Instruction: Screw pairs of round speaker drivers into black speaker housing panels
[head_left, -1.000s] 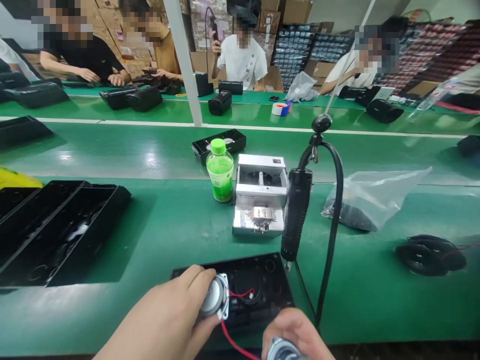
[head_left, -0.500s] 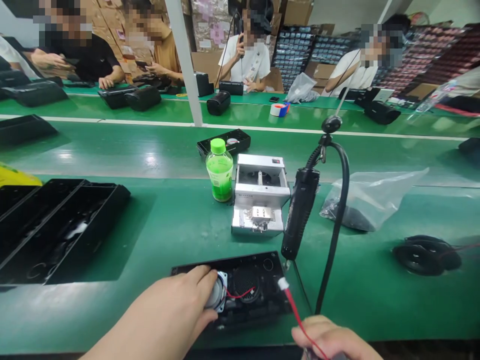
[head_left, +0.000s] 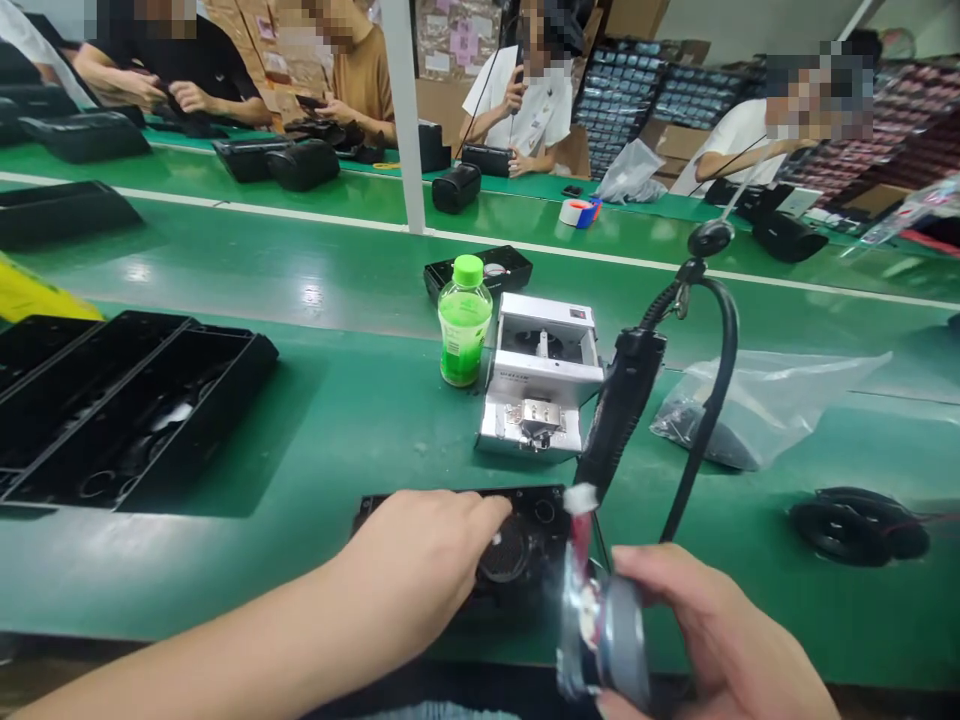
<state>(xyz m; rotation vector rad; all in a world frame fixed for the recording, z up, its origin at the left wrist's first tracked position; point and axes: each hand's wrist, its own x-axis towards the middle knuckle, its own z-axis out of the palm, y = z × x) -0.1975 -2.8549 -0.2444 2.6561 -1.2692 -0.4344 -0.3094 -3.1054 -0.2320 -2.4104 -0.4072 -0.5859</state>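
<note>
A small round speaker (head_left: pixel 626 640) is at the near side, right of centre, tilted on its edge above the worktop (head_left: pixel 337 430). The right hand (head_left: pixel 727 630) holds it between thumb and fingers; a red wire (head_left: pixel 580 540) ending in a white connector (head_left: pixel 581 497) stands up from it. The left hand (head_left: pixel 435 560) reaches over a black panel (head_left: pixel 502 560) just left of the speaker, fingers bent down — its underside is hidden, so I cannot tell whether it grips anything. Just beyond the panel's right end, a black screwdriver (head_left: pixel 621 405) hangs tilted from a cable. A silver device (head_left: pixel 540 380) stands left of the screwdriver, with a green-capped bottle (head_left: pixel 461 335) just beside it. Open black casings (head_left: pixel 202 400) lie side by side at the left; at the right lie a clear plastic bag (head_left: pixel 780 395) and — nearer — black round parts (head_left: pixel 832 525). Co-workers (head_left: pixel 532 110) sit along the far side.
</note>
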